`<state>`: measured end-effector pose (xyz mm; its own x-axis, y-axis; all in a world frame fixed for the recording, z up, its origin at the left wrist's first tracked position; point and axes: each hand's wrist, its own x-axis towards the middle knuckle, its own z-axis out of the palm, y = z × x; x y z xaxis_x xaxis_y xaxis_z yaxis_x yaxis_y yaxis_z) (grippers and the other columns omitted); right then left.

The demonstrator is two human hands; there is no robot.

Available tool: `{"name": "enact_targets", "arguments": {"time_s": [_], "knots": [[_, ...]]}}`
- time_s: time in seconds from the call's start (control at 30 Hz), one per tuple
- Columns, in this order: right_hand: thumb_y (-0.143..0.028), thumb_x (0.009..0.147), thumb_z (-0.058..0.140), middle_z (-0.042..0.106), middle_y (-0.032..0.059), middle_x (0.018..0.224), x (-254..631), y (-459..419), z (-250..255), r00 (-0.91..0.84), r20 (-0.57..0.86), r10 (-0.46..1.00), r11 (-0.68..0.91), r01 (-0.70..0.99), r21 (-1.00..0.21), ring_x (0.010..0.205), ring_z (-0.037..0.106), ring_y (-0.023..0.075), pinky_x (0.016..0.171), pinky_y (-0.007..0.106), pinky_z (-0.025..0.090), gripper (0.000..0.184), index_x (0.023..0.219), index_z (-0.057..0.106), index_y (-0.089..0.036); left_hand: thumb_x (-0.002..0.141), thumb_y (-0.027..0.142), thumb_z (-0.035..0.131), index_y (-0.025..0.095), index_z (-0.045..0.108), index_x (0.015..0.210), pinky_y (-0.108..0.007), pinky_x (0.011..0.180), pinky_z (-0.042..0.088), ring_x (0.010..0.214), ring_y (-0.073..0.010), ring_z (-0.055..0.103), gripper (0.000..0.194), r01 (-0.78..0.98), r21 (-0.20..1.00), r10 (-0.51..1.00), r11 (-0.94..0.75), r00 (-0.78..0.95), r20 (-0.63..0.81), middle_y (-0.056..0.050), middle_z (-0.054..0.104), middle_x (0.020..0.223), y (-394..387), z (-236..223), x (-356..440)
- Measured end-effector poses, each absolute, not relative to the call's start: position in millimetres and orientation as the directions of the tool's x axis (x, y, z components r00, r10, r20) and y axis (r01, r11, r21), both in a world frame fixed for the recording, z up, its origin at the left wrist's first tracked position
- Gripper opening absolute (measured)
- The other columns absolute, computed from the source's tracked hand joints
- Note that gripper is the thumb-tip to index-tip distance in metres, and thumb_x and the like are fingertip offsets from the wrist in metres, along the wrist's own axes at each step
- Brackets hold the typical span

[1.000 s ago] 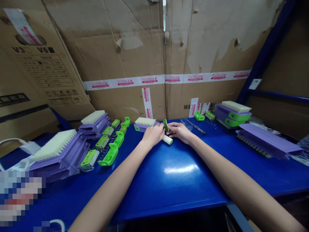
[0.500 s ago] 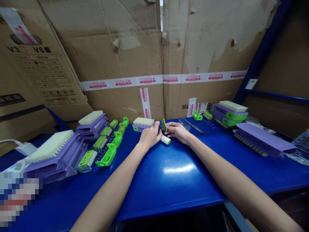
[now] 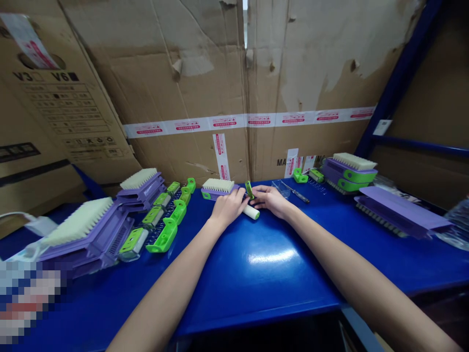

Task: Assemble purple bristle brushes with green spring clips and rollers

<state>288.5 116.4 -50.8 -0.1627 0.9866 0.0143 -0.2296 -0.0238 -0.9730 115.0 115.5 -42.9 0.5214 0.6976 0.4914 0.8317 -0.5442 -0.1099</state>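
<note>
My right hand pinches a small green piece with a dark middle, holding it upright above the table. Close beside it, my left hand is closed, with its fingertips bent toward the green piece. A white cylinder with a green end sticks out from under the left fingers, its other end hidden by the hand. Just behind the left hand lies a purple brush head, its pale bristles facing up. The fingertips of both hands nearly meet, and small details between them are hidden.
On the left stand stacked purple brush heads, green-and-clear blocks, several springs and green brackets. A screwdriver and clear box lie right of my hands. More brushes and a purple shell sit farther right.
My left fingers have shifted slightly right, toward the green piece, and the index finger has come down. The right hand and the white cylinder have hardly moved.
</note>
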Motion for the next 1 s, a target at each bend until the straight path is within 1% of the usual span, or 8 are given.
{"name": "enact_targets", "arguments": {"time_s": [0.17,0.37,0.47,0.63,0.73,0.8,1.0], "knots": [[-0.019,0.075,0.065,0.068,0.003,0.076,287.8,116.7,-50.7,-0.159,0.007,0.987,-0.029,-0.224,-0.974,0.062,0.065,0.0121,0.053,0.021,0.052,0.013,0.087,0.061,-0.017,0.094,0.036,0.028,0.017,0.052,0.108,-0.026,0.063,0.047,0.086,-0.021,0.065,0.034,0.834,-0.121,0.684,-0.538,0.516,0.516,-0.011,0.064,0.103,116.0,-43.4,115.7],[-0.02,0.074,0.066,0.07,0.0064,0.087,288.1,116.3,-51.0,-0.179,0.017,0.984,-0.02,-0.205,-0.979,0.062,0.064,0.0113,0.053,0.02,0.052,0.015,0.088,0.06,-0.017,0.088,0.028,0.038,0.017,0.053,0.1,-0.026,0.064,0.046,0.088,-0.021,0.063,0.022,0.847,-0.059,0.694,-0.528,0.471,0.545,-0.009,0.063,0.099,112.6,-42.1,116.7],[-0.021,0.074,0.066,0.07,0.007,0.09,287.9,116.0,-51.0,-0.184,0.017,0.983,-0.019,-0.195,-0.981,0.063,0.064,0.0112,0.053,0.02,0.052,0.016,0.088,0.06,-0.017,0.086,0.028,0.042,0.016,0.052,0.099,-0.027,0.065,0.047,0.085,-0.0218,0.064,0.02,0.865,-0.03,0.718,-0.501,0.435,0.544,-0.009,0.064,0.094,110.8,-41.1,118.1],[-0.022,0.073,0.067,0.07,0.0064,0.086,287.9,116.7,-51.5,-0.183,0.022,0.983,-0.013,-0.189,-0.982,0.063,0.064,0.0118,0.054,0.02,0.052,0.017,0.088,0.06,-0.017,0.086,0.035,0.042,0.016,0.052,0.1,-0.029,0.063,0.047,0.072,-0.023,0.066,0.025,0.895,-0.043,0.761,-0.444,0.402,0.509,-0.008,0.066,0.081,111.1,-41.0,118.6],[-0.021,0.073,0.067,0.069,0.0046,0.081,287.6,116.5,-51.2,-0.183,0.025,0.983,-0.011,-0.191,-0.981,0.062,0.064,0.0117,0.054,0.021,0.052,0.016,0.087,0.06,-0.017,0.088,0.035,0.041,0.017,0.053,0.099,-0.029,0.062,0.046,0.071,-0.023,0.067,0.024,0.891,-0.053,0.751,-0.45,0.41,0.518,-0.007,0.067,0.08,112.6,-42.2,118.1],[-0.021,0.073,0.067,0.069,0.0039,0.079,287.1,115.9,-50.7,-0.18,0.025,0.983,-0.01,-0.19,-0.982,0.062,0.064,0.0117,0.054,0.021,0.052,0.016,0.086,0.06,-0.017,0.089,0.035,0.04,0.017,0.053,0.097,-0.028,0.061,0.046,0.072,-0.0226,0.067,0.024,0.889,-0.04,0.743,-0.457,0.406,0.531,-0.006,0.068,0.081,113.8,-43.1,117.8],[-0.022,0.073,0.068,0.068,0.0036,0.075,286.4,114.9,-49.5,-0.182,0.027,0.983,-0.007,-0.183,-0.983,0.062,0.064,0.012,0.054,0.021,0.051,0.017,0.087,0.06,-0.016,0.089,0.037,0.043,0.018,0.054,0.097,-0.025,0.064,0.045,0.077,-0.0194,0.067,0.023,0.88,0.052,0.752,-0.472,0.371,0.545,-0.005,0.069,0.087,116.1,-44.4,116.5]]}}
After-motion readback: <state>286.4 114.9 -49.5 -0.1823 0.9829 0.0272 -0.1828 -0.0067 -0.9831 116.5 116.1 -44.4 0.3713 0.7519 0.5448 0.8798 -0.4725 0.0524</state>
